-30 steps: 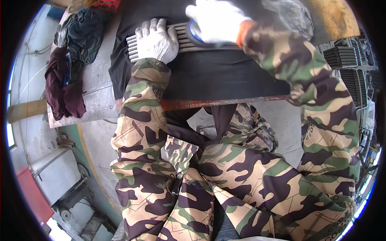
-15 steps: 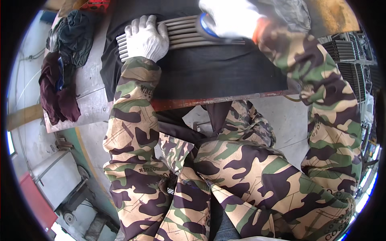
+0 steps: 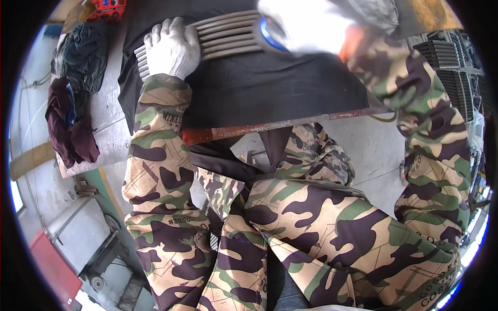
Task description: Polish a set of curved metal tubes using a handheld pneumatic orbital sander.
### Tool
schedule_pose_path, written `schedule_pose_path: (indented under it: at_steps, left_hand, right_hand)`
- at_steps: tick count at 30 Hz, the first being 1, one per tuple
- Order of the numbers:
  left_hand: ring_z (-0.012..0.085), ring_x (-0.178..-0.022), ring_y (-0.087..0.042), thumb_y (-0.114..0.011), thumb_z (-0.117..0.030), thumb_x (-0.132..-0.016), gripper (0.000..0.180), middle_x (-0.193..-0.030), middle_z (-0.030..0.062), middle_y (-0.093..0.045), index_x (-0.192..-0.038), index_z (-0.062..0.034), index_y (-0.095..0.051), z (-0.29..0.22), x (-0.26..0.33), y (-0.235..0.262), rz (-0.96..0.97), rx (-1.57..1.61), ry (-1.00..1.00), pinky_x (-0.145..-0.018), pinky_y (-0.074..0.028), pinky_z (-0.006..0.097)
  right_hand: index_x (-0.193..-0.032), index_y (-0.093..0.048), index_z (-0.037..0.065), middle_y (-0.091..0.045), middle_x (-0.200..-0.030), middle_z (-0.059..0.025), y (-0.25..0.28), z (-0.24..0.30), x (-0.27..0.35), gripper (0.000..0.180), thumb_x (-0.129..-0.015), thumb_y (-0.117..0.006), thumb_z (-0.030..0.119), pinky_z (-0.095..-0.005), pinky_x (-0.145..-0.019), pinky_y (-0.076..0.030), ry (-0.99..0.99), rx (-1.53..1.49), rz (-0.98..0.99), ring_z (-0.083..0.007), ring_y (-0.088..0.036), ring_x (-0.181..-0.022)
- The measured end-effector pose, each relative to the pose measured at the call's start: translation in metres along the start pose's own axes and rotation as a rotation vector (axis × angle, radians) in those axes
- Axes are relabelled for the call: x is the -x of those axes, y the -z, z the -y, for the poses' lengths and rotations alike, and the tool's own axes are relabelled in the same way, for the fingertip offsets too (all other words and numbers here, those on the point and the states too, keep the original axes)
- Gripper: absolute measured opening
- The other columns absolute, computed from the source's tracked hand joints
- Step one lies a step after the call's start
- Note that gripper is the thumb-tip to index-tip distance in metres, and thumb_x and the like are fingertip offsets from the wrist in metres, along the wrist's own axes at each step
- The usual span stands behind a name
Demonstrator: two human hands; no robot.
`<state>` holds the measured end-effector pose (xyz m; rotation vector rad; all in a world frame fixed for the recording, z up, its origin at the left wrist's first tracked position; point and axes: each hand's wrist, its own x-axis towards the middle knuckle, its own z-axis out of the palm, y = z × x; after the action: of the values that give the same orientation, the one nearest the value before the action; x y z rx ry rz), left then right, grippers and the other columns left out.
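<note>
Several slim grey metal rods lie side by side on a black cloth over the bench. Across their left part my left hand, in a white knit glove, rests palm down with its fingers stretched out, pressing on them. Over their right end is my right hand, also white-gloved and smeared by motion. It grips a blue-edged tool with a curved rim; the glove hides most of it, so its kind does not show. The rods' right ends are hidden beneath that hand and tool.
Dark green cloth and maroon cloth lie at the bench's left side. A red container stands at the far left. Crumpled clear plastic lies at the far right, and stacked dark metal parts are beyond the bench's right side.
My right hand has shifted slightly right with the blue-edged tool, over the rods' right ends. The whole view has moved a little; my left hand still lies on the rods.
</note>
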<state>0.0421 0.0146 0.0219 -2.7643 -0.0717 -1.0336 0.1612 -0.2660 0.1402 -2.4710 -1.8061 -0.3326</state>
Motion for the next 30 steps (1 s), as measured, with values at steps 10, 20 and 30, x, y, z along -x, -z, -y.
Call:
schedule_pose_path:
  at_steps: [10,20,30]
  left_hand:
    - [0.0392,-0.106,-0.064,-0.06,-0.023,-0.095,0.019,-0.116,0.0145,-0.069,-0.099,-0.0085,-0.071,0.011,-0.002,0.001,-0.04,0.083,0.051,-0.091,-0.049,0.056]
    - [0.0393,-0.11,-0.064,-0.058,-0.028,-0.098,0.029,-0.114,0.0167,-0.07,-0.111,-0.0046,-0.069,0.012,0.004,0.004,0.086,-0.004,0.019,-0.096,-0.047,0.055]
    - [0.0398,-0.108,-0.066,-0.056,-0.031,-0.098,0.033,-0.111,0.0163,-0.072,-0.111,-0.0042,-0.071,0.002,-0.002,0.004,0.063,-0.008,0.031,-0.099,-0.048,0.056]
  right_hand:
    - [-0.097,-0.066,0.005,-0.068,-0.094,-0.0218,0.001,-0.009,-0.034,0.022,-0.091,-0.064,0.025,-0.0537,-0.073,-0.057,0.009,0.01,-0.07,-0.0419,-0.07,-0.086]
    - [-0.101,-0.067,0.003,-0.069,-0.098,-0.0241,0.004,-0.005,-0.053,0.027,-0.09,-0.062,0.027,-0.0542,-0.081,-0.057,-0.033,0.007,-0.034,-0.0433,-0.07,-0.092]
    - [-0.102,-0.065,0.007,-0.065,-0.098,-0.0179,-0.007,-0.016,-0.023,0.026,-0.092,-0.067,0.031,-0.0523,-0.074,-0.059,-0.028,0.072,0.021,-0.0385,-0.069,-0.092]
